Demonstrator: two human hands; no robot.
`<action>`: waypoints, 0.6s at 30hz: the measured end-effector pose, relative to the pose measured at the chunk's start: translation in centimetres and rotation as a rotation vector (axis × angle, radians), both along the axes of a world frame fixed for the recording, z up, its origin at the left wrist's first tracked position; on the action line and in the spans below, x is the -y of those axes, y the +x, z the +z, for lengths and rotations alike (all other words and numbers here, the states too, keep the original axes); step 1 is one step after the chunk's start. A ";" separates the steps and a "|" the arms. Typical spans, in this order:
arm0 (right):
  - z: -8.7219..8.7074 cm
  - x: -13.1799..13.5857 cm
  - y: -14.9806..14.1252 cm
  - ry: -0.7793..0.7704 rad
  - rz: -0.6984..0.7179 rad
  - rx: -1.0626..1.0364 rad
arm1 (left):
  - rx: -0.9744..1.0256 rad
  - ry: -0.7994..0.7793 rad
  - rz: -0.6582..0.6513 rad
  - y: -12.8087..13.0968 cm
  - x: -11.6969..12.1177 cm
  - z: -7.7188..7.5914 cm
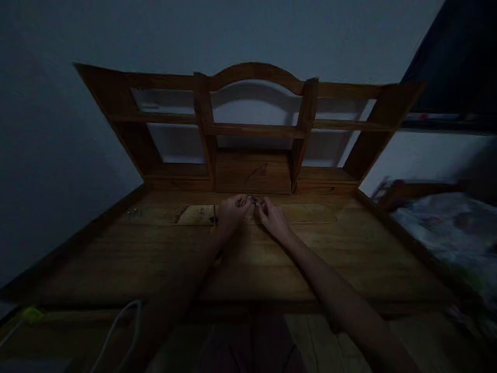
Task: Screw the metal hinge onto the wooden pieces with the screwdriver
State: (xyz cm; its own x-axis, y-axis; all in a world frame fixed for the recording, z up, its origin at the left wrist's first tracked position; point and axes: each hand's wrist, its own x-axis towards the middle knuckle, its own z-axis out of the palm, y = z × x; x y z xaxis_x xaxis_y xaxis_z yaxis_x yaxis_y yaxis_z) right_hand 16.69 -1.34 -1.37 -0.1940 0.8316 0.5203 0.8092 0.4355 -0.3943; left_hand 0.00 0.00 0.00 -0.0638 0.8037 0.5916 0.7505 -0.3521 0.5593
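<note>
The scene is dim. My left hand point(233, 211) and my right hand point(274, 217) meet at the far middle of a wooden desk point(248, 259). Both are pinched together around a small metal part point(253, 200) between the fingertips; it is too small and dark to name. Just left of my left hand a thin tool with a yellow tip point(214, 217) lies on the desk. Behind the hands stands the desk's wooden shelf unit point(252, 129) with an arched top.
A few small metal bits point(132, 211) lie at the desk's far left. A white cable point(116, 331) and a yellow object point(31, 314) are at the lower left. A blurred bed with patterned cloth point(446, 228) is on the right.
</note>
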 end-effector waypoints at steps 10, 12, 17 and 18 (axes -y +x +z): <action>-0.4 -0.7 0.0 0.008 -0.020 -0.014 | 0.019 -0.022 0.029 0.2 0.0 0.2; -0.5 -0.7 0.0 0.011 -0.022 -0.021 | 0.018 -0.020 0.023 0.1 0.0 0.2; -0.3 -0.5 0.0 0.016 -0.011 -0.032 | 0.024 -0.014 0.035 0.0 0.0 0.1; -0.2 -0.4 0.1 0.016 -0.010 -0.034 | 0.024 -0.014 0.032 0.0 0.0 0.1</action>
State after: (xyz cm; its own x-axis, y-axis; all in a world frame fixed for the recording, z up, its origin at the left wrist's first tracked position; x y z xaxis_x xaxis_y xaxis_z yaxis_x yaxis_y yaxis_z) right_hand 16.74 -0.92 -1.61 -0.1681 0.8247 0.5401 0.7999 0.4343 -0.4142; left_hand 0.04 -0.02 0.13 -0.1036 0.8090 0.5787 0.7475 -0.3205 0.5819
